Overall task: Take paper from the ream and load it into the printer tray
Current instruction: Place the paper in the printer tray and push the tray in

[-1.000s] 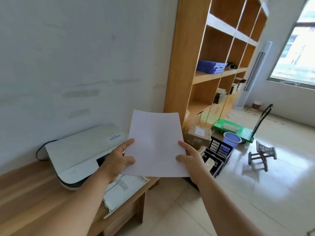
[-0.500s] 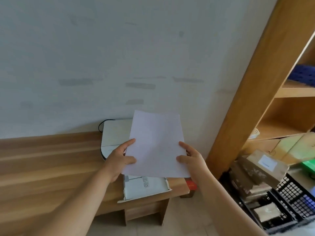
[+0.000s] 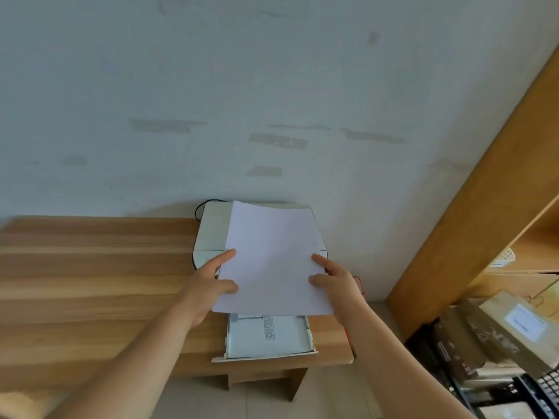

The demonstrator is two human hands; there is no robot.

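Note:
I hold a white sheet of paper in the air with both hands, above the printer. My left hand grips its left edge, thumb on top. My right hand grips its right edge the same way. The white printer sits on the wooden table against the wall, mostly hidden by the sheet. Its paper tray is pulled out toward me, below the sheet's near edge, reaching the table's front edge. No ream is in view.
The wooden table stretches left along the wall. A tall wooden shelf unit stands at the right. Cardboard boxes and a black crate lie on the floor beside it. A red object peeks out by my right hand.
My view has swung left and down from the room toward the wall and printer. The printer and tray now lie straight ahead under the sheet. My grip on the paper is unchanged.

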